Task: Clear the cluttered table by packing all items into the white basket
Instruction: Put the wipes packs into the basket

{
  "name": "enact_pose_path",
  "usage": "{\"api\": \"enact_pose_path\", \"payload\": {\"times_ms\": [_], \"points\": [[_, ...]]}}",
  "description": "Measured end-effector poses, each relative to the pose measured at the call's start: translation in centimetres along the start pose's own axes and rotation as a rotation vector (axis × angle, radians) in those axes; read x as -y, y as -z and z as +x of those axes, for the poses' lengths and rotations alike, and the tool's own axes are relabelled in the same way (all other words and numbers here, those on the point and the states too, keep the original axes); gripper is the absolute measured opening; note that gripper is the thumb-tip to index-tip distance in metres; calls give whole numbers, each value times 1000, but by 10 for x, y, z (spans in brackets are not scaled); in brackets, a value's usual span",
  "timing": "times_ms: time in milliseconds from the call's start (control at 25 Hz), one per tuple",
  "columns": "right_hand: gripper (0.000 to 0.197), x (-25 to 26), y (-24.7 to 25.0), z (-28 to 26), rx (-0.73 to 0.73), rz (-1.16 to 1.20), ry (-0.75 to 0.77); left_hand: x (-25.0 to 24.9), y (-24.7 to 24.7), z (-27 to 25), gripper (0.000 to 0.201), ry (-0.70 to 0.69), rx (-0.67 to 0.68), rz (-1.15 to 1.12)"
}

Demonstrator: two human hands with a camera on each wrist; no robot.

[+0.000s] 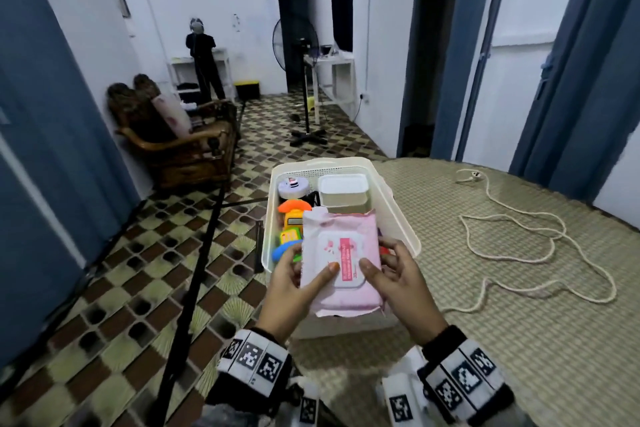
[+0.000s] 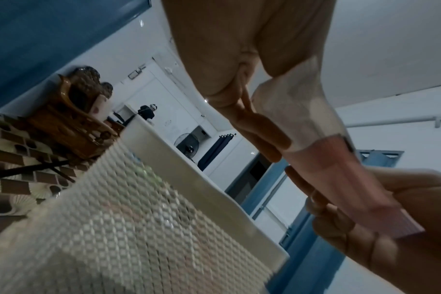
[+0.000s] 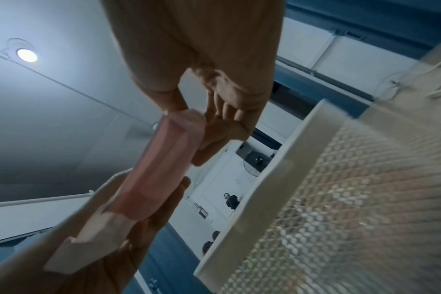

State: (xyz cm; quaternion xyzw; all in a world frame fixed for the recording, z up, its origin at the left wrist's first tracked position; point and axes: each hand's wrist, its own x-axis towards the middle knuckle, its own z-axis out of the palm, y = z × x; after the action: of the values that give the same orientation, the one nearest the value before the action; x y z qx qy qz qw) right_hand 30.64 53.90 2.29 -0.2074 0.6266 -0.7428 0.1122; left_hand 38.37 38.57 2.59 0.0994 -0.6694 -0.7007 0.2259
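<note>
Both hands hold one pink wipes pack (image 1: 341,260) flat, just above the near end of the white basket (image 1: 398,208). The left hand (image 1: 291,291) has its thumb laid across the pack's white flip lid and its fingers curled under the left edge; the right hand (image 1: 401,284) mirrors it, thumb on the lid, fingers wrapped beneath the right edge. Each grip is closed on the pack, and the wrist views show the pack (image 2: 322,159) pinched between thumbs above and fingers below, beside the basket's mesh wall (image 3: 340,199).

Inside the basket lie a white lidded tub (image 1: 343,192) at the far right, a round lilac container (image 1: 293,186) at the far left, and a bright orange-and-yellow toy (image 1: 292,225) along the left side, partly hidden by the pack. The basket sits at the left edge of the bench (image 1: 519,305), covered by a woven mat. A cream rope (image 1: 540,246) lies in loose loops to the right, well apart from the basket.
</note>
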Motion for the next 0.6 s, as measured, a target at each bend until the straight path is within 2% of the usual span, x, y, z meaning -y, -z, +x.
{"api": "enact_pose_path", "payload": {"times_ms": [160, 360, 480, 600], "points": [[53, 13, -62, 52, 126, -10, -8, -21, 63, 37, 39, -21, -8, 6], [40, 25, -138, 109, 195, 1, -33, -32, 141, 90, 66, -19, -23, 66], [37, 19, -167, 138, 204, -25, 11, -35, 170, 117, 70, -8, -19, 71], [36, 10, -189, 167, 217, -53, 15, -31, 191, 144, 63, 16, -17, 15]]}}
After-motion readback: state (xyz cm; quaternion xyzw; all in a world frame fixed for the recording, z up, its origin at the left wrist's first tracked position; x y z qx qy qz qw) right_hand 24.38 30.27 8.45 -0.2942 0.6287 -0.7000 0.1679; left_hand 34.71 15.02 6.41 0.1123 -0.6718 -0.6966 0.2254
